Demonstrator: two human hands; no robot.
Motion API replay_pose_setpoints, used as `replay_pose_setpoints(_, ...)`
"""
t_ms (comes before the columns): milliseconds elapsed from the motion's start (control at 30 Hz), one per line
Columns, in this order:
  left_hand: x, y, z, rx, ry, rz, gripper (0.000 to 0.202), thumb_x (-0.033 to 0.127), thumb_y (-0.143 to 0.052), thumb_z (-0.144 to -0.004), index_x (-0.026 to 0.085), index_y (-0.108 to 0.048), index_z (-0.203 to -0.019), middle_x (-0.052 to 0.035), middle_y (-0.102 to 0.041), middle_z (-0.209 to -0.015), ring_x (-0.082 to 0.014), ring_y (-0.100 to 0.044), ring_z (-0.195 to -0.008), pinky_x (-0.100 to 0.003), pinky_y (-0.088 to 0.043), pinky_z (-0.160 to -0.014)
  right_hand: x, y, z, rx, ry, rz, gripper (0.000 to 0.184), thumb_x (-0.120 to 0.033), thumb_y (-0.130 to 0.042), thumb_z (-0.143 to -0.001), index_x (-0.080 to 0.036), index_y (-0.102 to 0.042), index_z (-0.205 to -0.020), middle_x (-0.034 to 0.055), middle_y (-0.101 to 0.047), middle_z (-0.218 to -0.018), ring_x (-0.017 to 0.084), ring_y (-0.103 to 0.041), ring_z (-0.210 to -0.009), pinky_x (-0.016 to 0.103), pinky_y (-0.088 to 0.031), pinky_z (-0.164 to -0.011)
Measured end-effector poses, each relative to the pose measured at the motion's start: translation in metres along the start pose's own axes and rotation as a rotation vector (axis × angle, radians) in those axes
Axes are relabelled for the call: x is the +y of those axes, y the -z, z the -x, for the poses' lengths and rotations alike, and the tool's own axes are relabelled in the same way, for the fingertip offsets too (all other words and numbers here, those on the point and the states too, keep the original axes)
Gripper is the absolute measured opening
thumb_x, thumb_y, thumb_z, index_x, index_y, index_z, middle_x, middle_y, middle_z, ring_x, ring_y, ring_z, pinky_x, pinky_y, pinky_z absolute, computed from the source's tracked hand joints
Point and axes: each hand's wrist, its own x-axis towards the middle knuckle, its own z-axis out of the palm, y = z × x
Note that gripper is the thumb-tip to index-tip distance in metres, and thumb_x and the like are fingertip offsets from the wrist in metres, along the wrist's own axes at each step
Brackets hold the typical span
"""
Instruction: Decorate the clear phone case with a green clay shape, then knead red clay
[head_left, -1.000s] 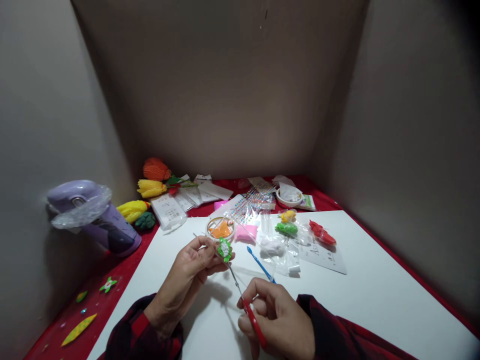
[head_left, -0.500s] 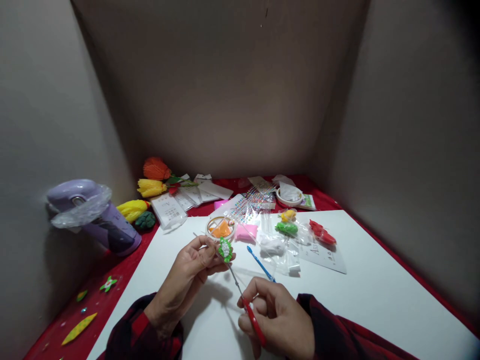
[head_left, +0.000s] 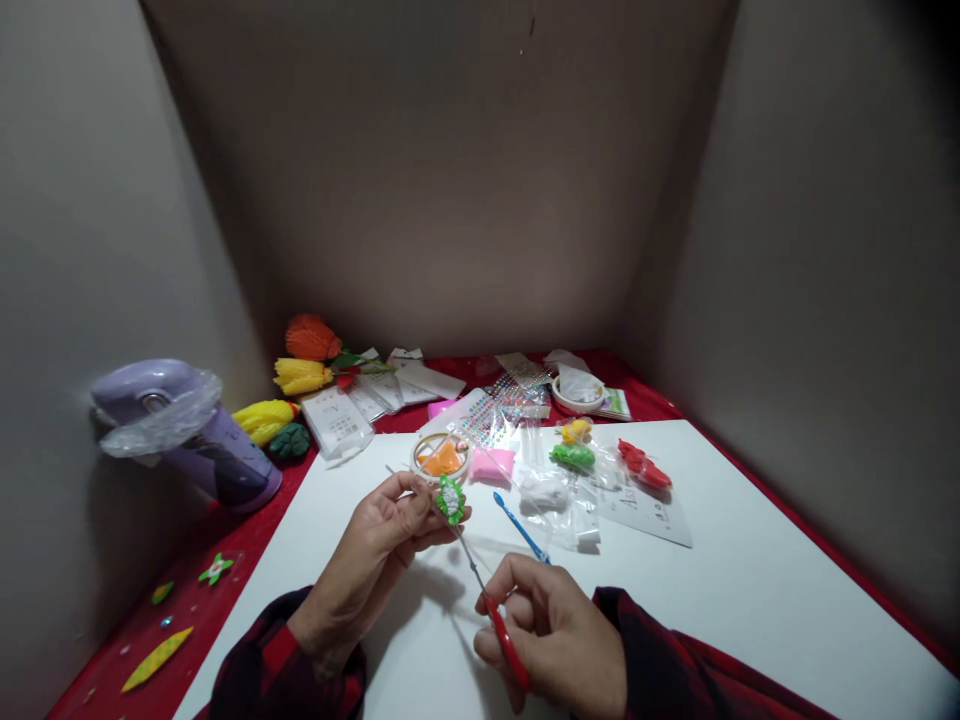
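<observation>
My left hand pinches a small green clay piece with a white centre between thumb and fingers, over the white sheet. A thin wire pokes out behind those fingers. My right hand is closed round a red-handled tool whose thin metal tip reaches up to the green piece. A blue-handled tool also sticks out from my right hand's fingers.
Beyond the hands lie a round dish of orange clay, pink clay, bagged green, yellow and red clay, and gem sticker sheets. A purple device and crepe flowers stand at the left. Walls close in all around.
</observation>
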Motion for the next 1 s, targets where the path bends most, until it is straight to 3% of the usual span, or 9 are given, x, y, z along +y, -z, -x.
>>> replay_pose_setpoints(433,-0.0001,-0.0009,0.0003,-0.034,-0.031,0.023,0.007,0.016,-0.051,-0.090,0.017,-0.050,-0.083,-0.0052,-0.066,-0.077,-0.0146,-0.064,-0.071,-0.028,-0.050,-0.071,0.0013,-0.0026,0.0002,0.038,-0.017,0.033,0.020,-0.019,-0.070,-0.064,-0.017,-0.053,-0.074,-0.0109,-0.046,-0.041,0.005,-0.044,-0.037,0.016,-0.030,-0.043)
replay_pose_setpoints(700,0.0006,-0.0021,0.0007,-0.020,-0.043,0.019,0.008,0.016,-0.053,-0.090,0.016,-0.051,-0.082,-0.0045,-0.065,-0.076,-0.0141,-0.062,-0.072,-0.028,-0.049,-0.072,0.0025,-0.0056,0.0028,0.052,-0.042,0.006,0.023,-0.022,-0.073,-0.063,-0.018,-0.052,-0.074,-0.0119,-0.044,-0.041,0.005,-0.044,-0.037,0.017,-0.036,-0.045)
replay_pose_setpoints(1000,0.0010,-0.0002,0.0010,-0.026,-0.016,0.086,0.007,0.019,-0.059,-0.087,0.016,-0.054,-0.083,-0.0050,-0.066,-0.079,-0.0163,-0.064,-0.076,-0.030,-0.048,-0.078,0.0055,-0.0055,0.0018,0.069,-0.030,-0.034,0.024,-0.023,-0.074,-0.063,-0.018,-0.053,-0.073,-0.0121,-0.043,-0.041,0.003,-0.039,-0.036,0.016,-0.033,-0.043)
